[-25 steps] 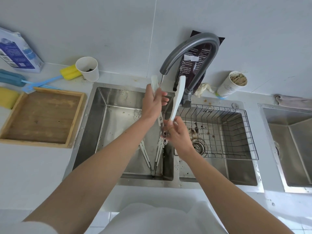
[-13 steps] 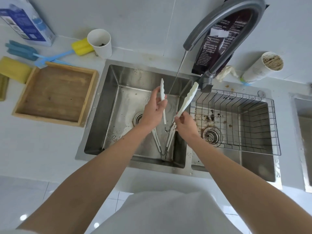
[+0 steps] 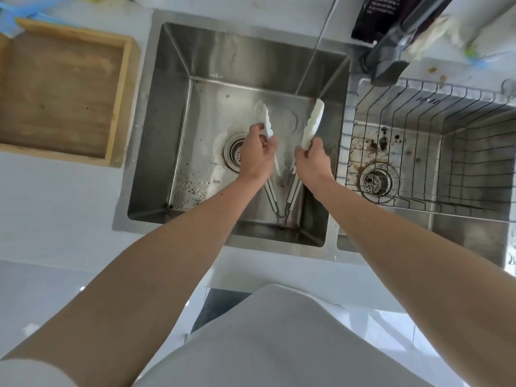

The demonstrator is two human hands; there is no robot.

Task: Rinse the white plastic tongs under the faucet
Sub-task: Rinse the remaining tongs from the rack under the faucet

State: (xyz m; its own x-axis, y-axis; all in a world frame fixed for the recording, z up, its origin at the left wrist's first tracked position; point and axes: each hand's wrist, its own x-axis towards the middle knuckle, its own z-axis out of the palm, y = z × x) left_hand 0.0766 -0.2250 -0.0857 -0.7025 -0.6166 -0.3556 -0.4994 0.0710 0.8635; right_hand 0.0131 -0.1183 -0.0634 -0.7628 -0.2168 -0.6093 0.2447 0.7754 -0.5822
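Flanking the steel sink [image 3: 178,129]: a wooden tray [image 3: 64,90] on the left, a wire rack [image 3: 435,141] in the right basin, the grey faucet [image 3: 391,60] up top. White tongs [image 3: 312,125] spread in a V over the left basin, hinge nearest the person. Left hand [image 3: 255,157] grips one arm, right hand [image 3: 311,160] grips the other, a thin stream of water [image 3: 315,51] falling between the tips.

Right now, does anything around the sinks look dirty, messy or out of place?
Yes. The right basin has brown stains and dark specks around its drain, under the wire rack. The left basin has gritty bits on its floor near the front left corner. Nothing looks broken or spilled.
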